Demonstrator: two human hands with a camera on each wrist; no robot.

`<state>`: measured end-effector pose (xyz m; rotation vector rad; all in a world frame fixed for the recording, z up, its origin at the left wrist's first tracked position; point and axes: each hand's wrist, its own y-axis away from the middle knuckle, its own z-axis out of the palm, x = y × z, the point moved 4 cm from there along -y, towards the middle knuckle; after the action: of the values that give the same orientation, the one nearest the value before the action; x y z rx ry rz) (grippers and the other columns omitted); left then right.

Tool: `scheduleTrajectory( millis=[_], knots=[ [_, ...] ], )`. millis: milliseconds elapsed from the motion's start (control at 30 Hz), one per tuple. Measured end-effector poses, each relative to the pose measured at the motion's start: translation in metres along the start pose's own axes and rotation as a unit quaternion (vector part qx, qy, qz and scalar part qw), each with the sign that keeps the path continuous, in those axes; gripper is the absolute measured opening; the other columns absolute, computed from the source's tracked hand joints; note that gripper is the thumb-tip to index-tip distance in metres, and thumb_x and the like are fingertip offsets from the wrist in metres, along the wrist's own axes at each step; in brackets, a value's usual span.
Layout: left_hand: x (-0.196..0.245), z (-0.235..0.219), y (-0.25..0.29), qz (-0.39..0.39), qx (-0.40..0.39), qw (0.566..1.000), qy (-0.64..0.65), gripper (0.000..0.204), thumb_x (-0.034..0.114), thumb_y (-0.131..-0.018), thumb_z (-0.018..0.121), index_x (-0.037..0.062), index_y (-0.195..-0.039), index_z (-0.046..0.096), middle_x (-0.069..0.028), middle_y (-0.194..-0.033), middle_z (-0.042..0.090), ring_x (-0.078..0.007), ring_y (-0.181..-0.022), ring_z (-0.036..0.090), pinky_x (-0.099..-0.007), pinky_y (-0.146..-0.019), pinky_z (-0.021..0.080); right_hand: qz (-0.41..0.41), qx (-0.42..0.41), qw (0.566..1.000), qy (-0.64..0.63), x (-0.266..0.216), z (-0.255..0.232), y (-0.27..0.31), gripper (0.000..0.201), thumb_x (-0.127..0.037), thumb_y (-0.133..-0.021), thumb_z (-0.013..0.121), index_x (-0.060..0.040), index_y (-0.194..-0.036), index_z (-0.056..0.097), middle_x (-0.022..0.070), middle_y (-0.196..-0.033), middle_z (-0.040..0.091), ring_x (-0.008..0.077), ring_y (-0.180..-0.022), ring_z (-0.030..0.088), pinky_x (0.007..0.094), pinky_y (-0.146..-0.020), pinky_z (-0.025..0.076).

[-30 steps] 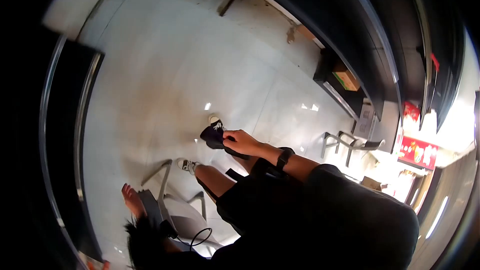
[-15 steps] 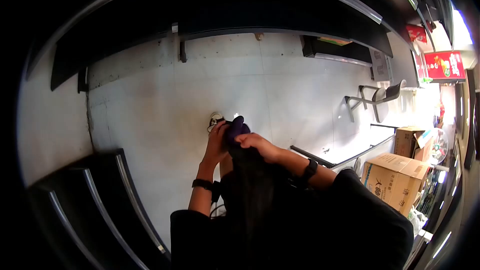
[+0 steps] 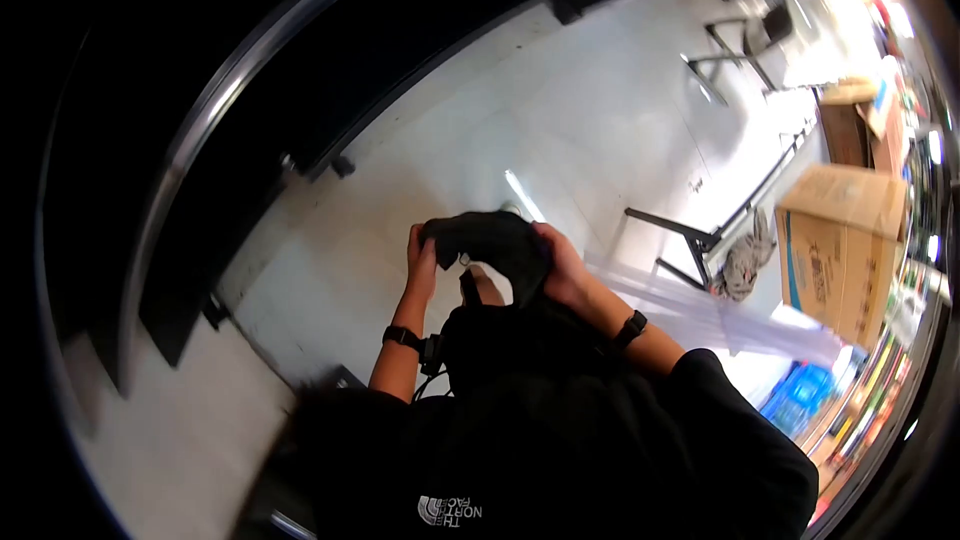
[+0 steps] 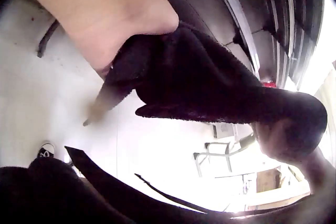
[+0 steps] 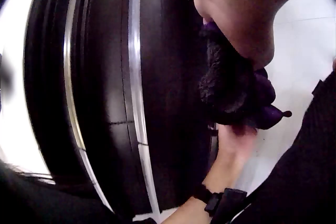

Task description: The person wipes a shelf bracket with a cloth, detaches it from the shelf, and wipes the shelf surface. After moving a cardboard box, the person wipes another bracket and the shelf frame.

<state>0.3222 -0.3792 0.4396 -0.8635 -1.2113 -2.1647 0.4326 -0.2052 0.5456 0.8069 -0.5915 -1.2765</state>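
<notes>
A soft, curved thing in black and dark purple (image 3: 490,236) arches between both hands in front of the body, over the floor. Fuzzy cloth (image 4: 194,77) shows on it in the left wrist view; smooth purple lobes (image 5: 268,116), one with a small knob, show in the right wrist view. The frames leave its exact kind unclear. My left hand (image 3: 421,265) grips its left end, fingers partly hidden behind it. Its right end is held by my right hand (image 3: 567,265), with the fingers tucked behind the cloth.
Dark shelving with metal edges (image 3: 220,90) runs along the left and far side. On the right are a large cardboard box (image 3: 840,240), a blue plastic container (image 3: 800,395) and a black-legged frame (image 3: 680,230). A chair (image 3: 750,40) stands farther back on pale floor tiles.
My left hand came in from the far left and took hold of the thing alongside the right hand. Since then the hands have moved apart, spreading it into an arch. The head view has turned.
</notes>
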Motion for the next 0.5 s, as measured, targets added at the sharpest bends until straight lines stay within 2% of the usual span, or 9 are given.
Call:
scheduleTrajectory(
  millis=[33, 133, 200, 267, 333, 367, 400, 467, 500],
  knots=[
    [-0.004, 0.013, -0.004, -0.010, -0.022, 1.000, -0.012, 0.017, 0.014, -0.093, 0.042, 0.0077, -0.109, 0.044, -0.0042, -0.105, 0.051, -0.0141, -0.101, 0.049, -0.0267, -0.087, 0.040, -0.016, -0.005, 1.000, -0.014, -0.007, -0.006, 0.002, 0.030, -0.029, -0.087, 0.052, -0.0044, -0.103, 0.058, 0.0083, -0.099, 0.063, 0.0200, -0.093, 0.058, 0.0334, -0.087, 0.045],
    [-0.016, 0.054, -0.036, -0.106, -0.013, 0.992, 0.067, 0.030, 0.023, -0.095, 0.037, 0.0064, -0.119, 0.043, -0.0072, -0.121, 0.049, -0.0198, -0.114, 0.047, -0.0323, -0.096, 0.038, -0.059, 0.011, 0.998, -0.025, -0.047, -0.008, 0.015, 0.028, -0.027, -0.086, 0.055, -0.0062, -0.106, 0.056, 0.0076, -0.102, 0.061, 0.0186, -0.093, 0.058, 0.0321, -0.085, 0.046],
    [-0.017, 0.084, -0.043, -0.150, -0.094, 0.981, 0.076, 0.040, 0.030, -0.096, 0.032, 0.0053, -0.127, 0.041, -0.0087, -0.130, 0.045, -0.0222, -0.120, 0.043, -0.0365, -0.100, 0.036, -0.136, -0.013, 0.989, 0.046, -0.070, -0.019, 0.020, 0.031, -0.024, -0.086, 0.055, -0.0070, -0.111, 0.052, 0.0062, -0.103, 0.059, 0.0169, -0.094, 0.057, 0.0311, -0.083, 0.047],
    [-0.013, 0.123, -0.061, -0.150, -0.139, 0.977, 0.058, 0.045, 0.033, -0.096, 0.030, 0.0040, -0.128, 0.040, -0.0089, -0.131, 0.044, -0.0225, -0.120, 0.043, -0.0389, -0.102, 0.034, -0.152, -0.015, 0.987, 0.046, -0.101, -0.029, 0.029, 0.034, -0.020, -0.085, 0.056, -0.0075, -0.115, 0.048, 0.0051, -0.103, 0.058, 0.0151, -0.095, 0.057, 0.0298, -0.081, 0.048],
    [-0.007, 0.164, -0.069, -0.169, -0.125, 0.974, 0.087, 0.048, 0.039, -0.094, 0.034, 0.0062, -0.128, 0.042, -0.0081, -0.130, 0.046, -0.0223, -0.120, 0.043, -0.0381, -0.102, 0.032, -0.193, 0.025, 0.978, 0.074, -0.120, -0.051, 0.029, 0.036, -0.017, -0.085, 0.054, -0.0071, -0.119, 0.046, 0.0047, -0.103, 0.057, 0.0145, -0.094, 0.057, 0.0300, -0.079, 0.049],
    [-0.006, 0.181, -0.075, -0.200, -0.125, 0.965, 0.112, 0.048, 0.037, -0.095, 0.033, 0.0053, -0.129, 0.041, -0.0085, -0.131, 0.044, -0.0232, -0.121, 0.042, -0.0392, -0.103, 0.031, -0.201, 0.087, 0.973, 0.067, -0.130, -0.045, 0.047, 0.035, -0.015, -0.086, 0.054, -0.0066, -0.119, 0.046, 0.0048, -0.102, 0.058, 0.0143, -0.092, 0.057, 0.0298, -0.079, 0.049],
    [-0.001, 0.200, -0.082, -0.188, -0.137, 0.969, 0.086, 0.046, 0.036, -0.095, 0.032, 0.0050, -0.129, 0.041, -0.0086, -0.131, 0.045, -0.0239, -0.121, 0.042, -0.0396, -0.103, 0.031, -0.218, 0.048, 0.972, 0.076, -0.137, -0.060, 0.040, 0.036, -0.017, -0.087, 0.053, -0.0066, -0.120, 0.045, 0.0049, -0.104, 0.058, 0.0148, -0.094, 0.057, 0.0306, -0.080, 0.049],
    [0.010, 0.239, -0.095, -0.155, -0.242, 0.956, 0.065, 0.044, 0.032, -0.096, 0.031, 0.0033, -0.127, 0.041, -0.0099, -0.130, 0.045, -0.0247, -0.120, 0.042, -0.0394, -0.103, 0.032, -0.248, 0.075, 0.964, 0.068, -0.153, -0.072, 0.042, 0.035, -0.019, -0.088, 0.051, -0.0072, -0.121, 0.045, 0.0050, -0.106, 0.057, 0.0158, -0.096, 0.057, 0.0324, -0.082, 0.048],
    [0.015, 0.254, -0.101, -0.138, -0.264, 0.954, 0.043, 0.043, 0.030, -0.095, 0.032, 0.0022, -0.126, 0.042, -0.0106, -0.129, 0.046, -0.0247, -0.120, 0.043, -0.0393, -0.102, 0.032, -0.258, 0.045, 0.964, 0.049, -0.160, -0.073, 0.043, 0.035, -0.020, -0.089, 0.050, -0.0078, -0.121, 0.045, 0.0052, -0.108, 0.057, 0.0164, -0.098, 0.056, 0.0339, -0.084, 0.047]
  ],
)
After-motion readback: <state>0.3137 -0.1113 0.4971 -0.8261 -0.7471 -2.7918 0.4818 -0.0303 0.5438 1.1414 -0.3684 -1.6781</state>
